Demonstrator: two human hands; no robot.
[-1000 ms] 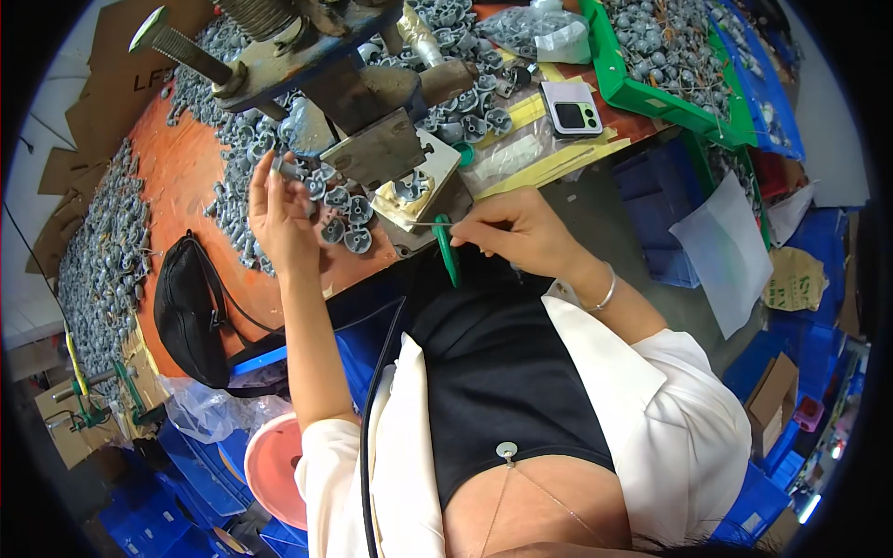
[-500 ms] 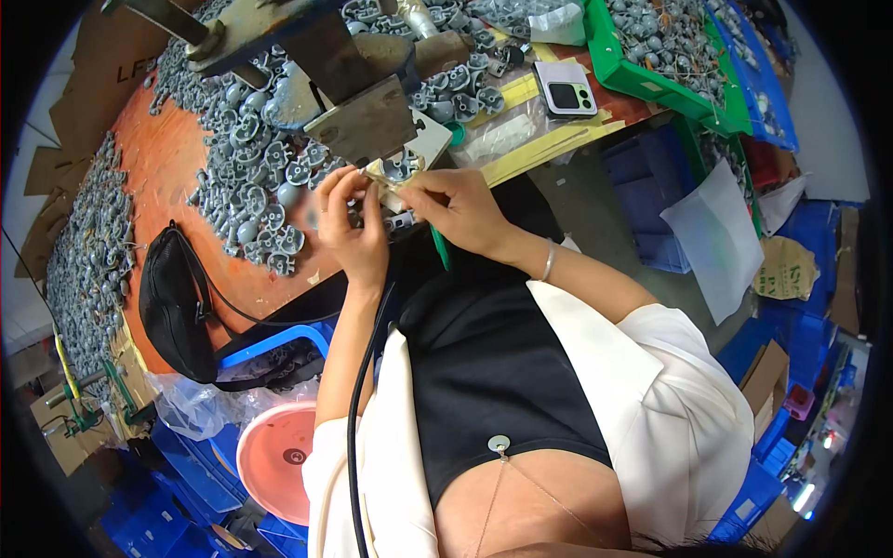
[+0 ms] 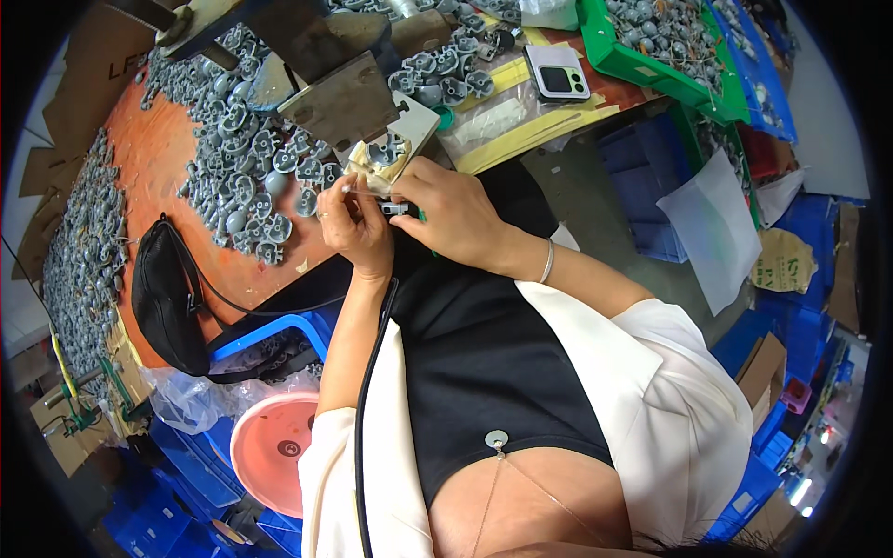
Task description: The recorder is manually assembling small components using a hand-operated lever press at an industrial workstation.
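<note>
Nearest, at the bench edge: left hand (image 3: 353, 221) and right hand (image 3: 445, 216) drawn close together, fingertips nearly meeting over a small grey part (image 3: 393, 207). Left hand pinched shut, apparently on a thin pale pin (image 3: 346, 189) at the thumb tip; hard to tell more. Right hand curled closed around the part, with a green tool (image 3: 423, 219) showing only as a sliver under the palm. Bracelet (image 3: 547, 261) on the right wrist.

Just beyond the fingers: a cream fixture plate (image 3: 391, 153) holding one seated grey casting (image 3: 383, 152), sitting under the dark press arm (image 3: 326, 65).

For a clean job here, probably best to:
- keep both wrists braced against the bench edge, so the fine work stays steady;
- hold the part with its opening turned toward the eyes, not hidden by the right thumb;
- feed the pin straight, without forcing, since a tilt would likely jam or bend it;
- keep knuckles clear of the press arm.

Further out: loose grey castings (image 3: 244, 177) heaped over the orange bench top (image 3: 158, 163), black pouch (image 3: 167, 293) at the left edge, a phone (image 3: 556, 73) on yellow strips, and a green tray (image 3: 642, 65) of more castings at the far right.
</note>
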